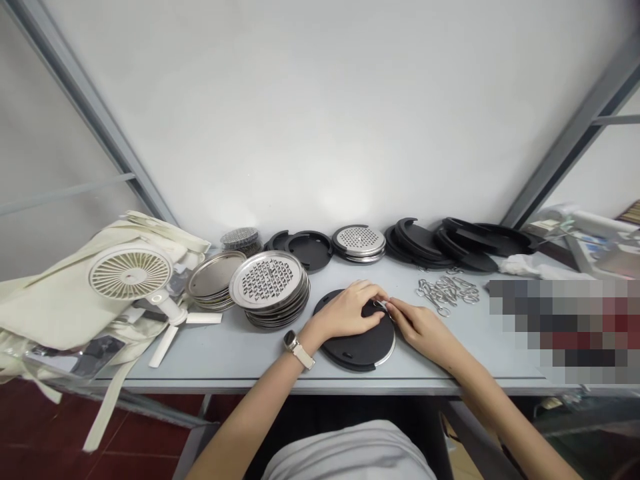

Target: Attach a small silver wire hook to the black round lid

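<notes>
Far left, a cream canvas bag [65, 300] lies heaped at the end of the grey table [300, 373], with a white portable fan [131, 272] resting on it. Next come a stack of plain metal discs [213, 280] and, behind it, a perforated disc on a dark base [241, 239]. A taller stack of perforated steel discs [267, 283] stands just beside the plain ones, with a black round tray [310, 250] behind.

At the front, the left hand [345, 310], wearing a wristwatch [295, 345], lies curved over a black disc [357, 348] with a steel rim showing along its lower right edge. The disc sits flat on the table. Its fingertips reach a small metal piece [381, 305] near the disc's upper right edge, though whether they close on it I cannot tell. The right hand [420, 327] comes in from the other side, its fingers pinched closed on that piece.

Further right lie a pile of linked wire rings [447, 293], overlapping black half-rings [440, 243] and a crumpled white cloth [525, 267]. A blurred patch hides the table's right end.
</notes>
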`<action>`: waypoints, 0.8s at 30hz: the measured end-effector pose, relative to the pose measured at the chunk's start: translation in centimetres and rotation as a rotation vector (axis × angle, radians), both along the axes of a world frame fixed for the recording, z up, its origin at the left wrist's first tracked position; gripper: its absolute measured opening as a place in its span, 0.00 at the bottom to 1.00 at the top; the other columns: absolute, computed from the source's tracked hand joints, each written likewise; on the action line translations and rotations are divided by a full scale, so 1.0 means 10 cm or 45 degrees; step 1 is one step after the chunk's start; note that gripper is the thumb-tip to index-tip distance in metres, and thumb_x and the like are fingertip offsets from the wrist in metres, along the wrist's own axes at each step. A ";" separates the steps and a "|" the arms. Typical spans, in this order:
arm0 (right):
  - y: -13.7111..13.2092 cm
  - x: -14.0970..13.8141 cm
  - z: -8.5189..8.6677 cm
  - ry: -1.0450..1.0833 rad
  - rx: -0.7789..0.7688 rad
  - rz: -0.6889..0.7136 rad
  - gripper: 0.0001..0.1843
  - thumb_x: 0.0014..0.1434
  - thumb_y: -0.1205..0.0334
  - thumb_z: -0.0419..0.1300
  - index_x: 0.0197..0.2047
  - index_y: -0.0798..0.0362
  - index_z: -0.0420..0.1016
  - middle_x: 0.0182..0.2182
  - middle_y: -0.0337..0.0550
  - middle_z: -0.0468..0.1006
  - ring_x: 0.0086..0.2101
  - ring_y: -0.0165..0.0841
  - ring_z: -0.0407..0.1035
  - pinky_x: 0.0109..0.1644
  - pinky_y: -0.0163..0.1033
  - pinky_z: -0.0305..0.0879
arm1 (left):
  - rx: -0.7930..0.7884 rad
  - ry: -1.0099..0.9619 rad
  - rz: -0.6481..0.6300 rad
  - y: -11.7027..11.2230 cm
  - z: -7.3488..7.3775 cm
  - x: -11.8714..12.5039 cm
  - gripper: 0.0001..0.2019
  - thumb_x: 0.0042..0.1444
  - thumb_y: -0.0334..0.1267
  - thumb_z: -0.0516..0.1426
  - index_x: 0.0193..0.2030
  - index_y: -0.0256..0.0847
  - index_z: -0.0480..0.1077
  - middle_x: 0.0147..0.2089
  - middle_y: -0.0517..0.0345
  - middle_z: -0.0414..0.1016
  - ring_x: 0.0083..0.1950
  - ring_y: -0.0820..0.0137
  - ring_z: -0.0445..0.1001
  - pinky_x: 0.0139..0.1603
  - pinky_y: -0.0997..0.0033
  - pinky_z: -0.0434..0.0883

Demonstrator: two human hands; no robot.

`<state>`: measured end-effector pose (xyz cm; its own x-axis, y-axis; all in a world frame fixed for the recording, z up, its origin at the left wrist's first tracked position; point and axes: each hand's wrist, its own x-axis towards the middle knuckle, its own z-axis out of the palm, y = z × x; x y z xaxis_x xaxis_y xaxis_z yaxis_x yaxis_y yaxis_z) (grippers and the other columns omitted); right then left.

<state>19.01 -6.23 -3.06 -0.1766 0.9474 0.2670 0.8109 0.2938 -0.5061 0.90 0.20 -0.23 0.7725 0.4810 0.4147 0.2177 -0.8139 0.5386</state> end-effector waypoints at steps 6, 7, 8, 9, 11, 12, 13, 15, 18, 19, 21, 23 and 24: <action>0.00 0.00 0.01 -0.025 -0.020 -0.005 0.20 0.67 0.55 0.42 0.38 0.51 0.72 0.30 0.45 0.80 0.30 0.38 0.74 0.33 0.37 0.60 | -0.002 0.013 -0.013 0.00 0.00 0.00 0.10 0.55 0.31 0.55 0.45 0.40 0.66 0.46 0.54 0.70 0.50 0.66 0.68 0.54 0.66 0.66; 0.00 0.00 0.01 -0.029 -0.024 -0.004 0.20 0.67 0.55 0.41 0.37 0.51 0.72 0.29 0.45 0.80 0.29 0.38 0.74 0.33 0.37 0.60 | -0.005 0.012 -0.017 0.00 0.00 0.00 0.10 0.55 0.31 0.55 0.45 0.40 0.66 0.45 0.54 0.71 0.50 0.66 0.69 0.54 0.66 0.66; 0.00 0.00 0.01 -0.031 -0.028 -0.002 0.21 0.67 0.55 0.41 0.36 0.52 0.72 0.29 0.45 0.80 0.29 0.37 0.73 0.33 0.37 0.60 | -0.006 0.008 -0.019 0.00 0.00 0.00 0.10 0.55 0.31 0.55 0.46 0.40 0.66 0.46 0.54 0.71 0.50 0.66 0.69 0.54 0.67 0.66; 0.00 0.00 0.01 -0.030 -0.033 0.000 0.21 0.67 0.55 0.41 0.35 0.52 0.72 0.28 0.45 0.79 0.29 0.37 0.73 0.33 0.37 0.60 | -0.008 0.004 -0.022 0.00 0.01 0.00 0.11 0.56 0.31 0.55 0.46 0.39 0.66 0.46 0.54 0.71 0.50 0.67 0.69 0.53 0.67 0.66; 0.00 -0.01 0.01 -0.026 -0.041 0.003 0.21 0.67 0.55 0.41 0.34 0.52 0.72 0.28 0.45 0.79 0.29 0.37 0.73 0.33 0.37 0.59 | -0.005 0.001 -0.021 -0.01 0.01 0.00 0.11 0.56 0.31 0.55 0.47 0.39 0.66 0.47 0.54 0.71 0.50 0.67 0.69 0.54 0.67 0.66; 0.00 -0.01 0.01 -0.025 -0.044 0.003 0.21 0.67 0.55 0.40 0.34 0.52 0.71 0.27 0.45 0.78 0.29 0.37 0.72 0.33 0.37 0.59 | 0.001 0.002 -0.016 -0.01 0.01 0.00 0.11 0.56 0.31 0.55 0.46 0.39 0.67 0.47 0.54 0.72 0.50 0.67 0.69 0.54 0.67 0.65; 0.00 -0.01 0.01 -0.026 -0.045 0.001 0.21 0.67 0.55 0.40 0.33 0.52 0.71 0.27 0.45 0.78 0.28 0.37 0.72 0.33 0.37 0.59 | 0.010 0.005 -0.007 -0.01 0.01 0.00 0.11 0.55 0.31 0.56 0.46 0.39 0.67 0.47 0.55 0.72 0.50 0.67 0.69 0.55 0.66 0.65; 0.01 -0.01 0.01 -0.030 -0.047 -0.003 0.22 0.67 0.55 0.40 0.32 0.51 0.70 0.26 0.44 0.77 0.28 0.37 0.72 0.32 0.37 0.58 | 0.027 0.011 0.005 0.00 0.01 -0.01 0.10 0.55 0.32 0.56 0.45 0.40 0.67 0.46 0.56 0.73 0.49 0.67 0.70 0.55 0.66 0.64; 0.00 -0.01 0.01 -0.025 -0.049 -0.002 0.21 0.67 0.54 0.40 0.30 0.51 0.68 0.25 0.44 0.77 0.27 0.36 0.71 0.32 0.37 0.57 | 0.015 0.005 -0.016 0.01 0.01 -0.01 0.09 0.56 0.35 0.58 0.44 0.39 0.68 0.45 0.56 0.74 0.48 0.68 0.70 0.54 0.67 0.64; 0.00 -0.01 0.02 -0.021 -0.049 -0.002 0.21 0.67 0.54 0.41 0.30 0.51 0.67 0.25 0.44 0.77 0.27 0.36 0.71 0.32 0.37 0.57 | 0.001 0.002 -0.029 0.02 0.01 -0.01 0.10 0.56 0.36 0.58 0.44 0.39 0.68 0.45 0.56 0.74 0.48 0.68 0.70 0.54 0.68 0.64; -0.01 -0.01 0.03 -0.004 -0.051 -0.002 0.21 0.67 0.54 0.41 0.29 0.51 0.67 0.25 0.44 0.76 0.26 0.36 0.70 0.31 0.37 0.56 | -0.030 -0.001 -0.046 0.02 0.01 -0.01 0.10 0.57 0.38 0.58 0.44 0.40 0.68 0.45 0.56 0.74 0.48 0.68 0.70 0.54 0.67 0.64; -0.01 -0.01 0.04 0.030 -0.061 -0.002 0.21 0.67 0.53 0.40 0.29 0.51 0.67 0.25 0.44 0.77 0.26 0.36 0.70 0.31 0.37 0.56 | -0.057 -0.001 -0.045 0.02 0.00 -0.01 0.09 0.58 0.37 0.58 0.45 0.41 0.68 0.45 0.56 0.74 0.48 0.67 0.71 0.54 0.67 0.64; -0.01 -0.02 0.04 0.051 -0.065 -0.002 0.22 0.67 0.53 0.40 0.30 0.51 0.68 0.25 0.44 0.77 0.27 0.36 0.70 0.31 0.37 0.56 | -0.065 -0.004 -0.045 0.02 -0.01 0.00 0.09 0.58 0.37 0.57 0.45 0.41 0.68 0.45 0.56 0.74 0.48 0.67 0.71 0.53 0.67 0.65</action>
<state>18.84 -6.34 -2.69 -0.1654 0.9601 0.2254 0.7901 0.2657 -0.5523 0.86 0.44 -0.30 0.7883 0.4739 0.3924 0.1874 -0.7924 0.5805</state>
